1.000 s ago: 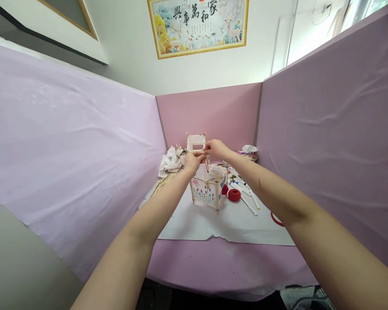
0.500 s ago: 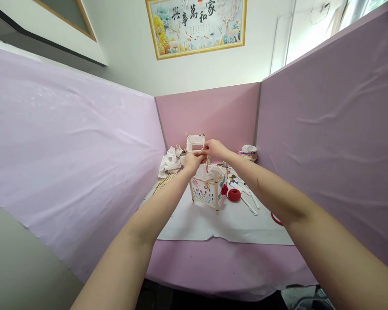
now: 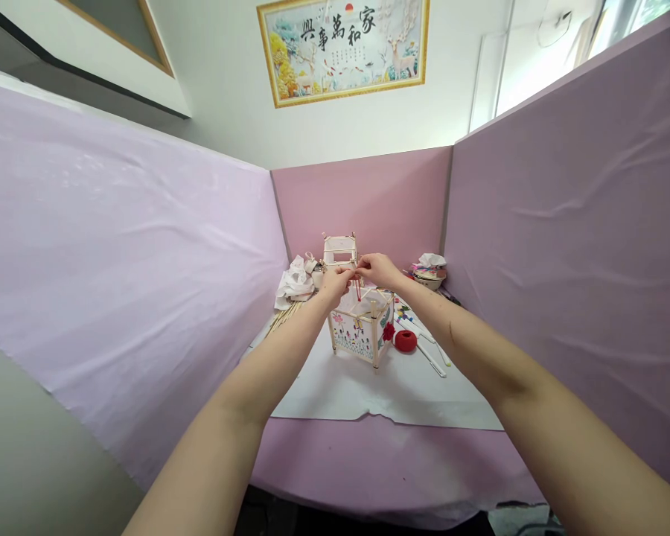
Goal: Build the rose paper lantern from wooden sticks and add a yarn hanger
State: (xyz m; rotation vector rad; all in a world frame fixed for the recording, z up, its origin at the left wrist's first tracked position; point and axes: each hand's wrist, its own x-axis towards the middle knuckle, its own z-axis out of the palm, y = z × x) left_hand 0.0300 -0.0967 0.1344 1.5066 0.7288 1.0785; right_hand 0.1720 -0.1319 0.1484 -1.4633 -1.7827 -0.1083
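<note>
Both hands meet above a lantern-like box [image 3: 353, 333] with a wooden-stick frame and white panels painted with flowers. My left hand [image 3: 336, 283] is closed in a pinch at the top of a thin red cord [image 3: 359, 292], which hangs down over the box's open top. My right hand [image 3: 377, 269] pinches at the same spot, its fingertips close to the left ones. The very end of the cord is hidden by the fingers. A red flower [image 3: 388, 331] sits at the box's right side, beside a roll of red yarn [image 3: 406, 342].
Another stick frame [image 3: 339, 244] stands behind my hands. White crumpled paper [image 3: 295, 284] and wooden sticks [image 3: 284, 317] lie to the left. White markers [image 3: 431, 359] lie right of the yarn; a filled basket [image 3: 429, 283] stands at the back right. Pink panels [image 3: 362, 193] enclose the table.
My right hand has come down slightly and drawn a little to the right, its fingers now less overlapped with the left ones. The red cord still hangs below. The view has shifted slightly.
</note>
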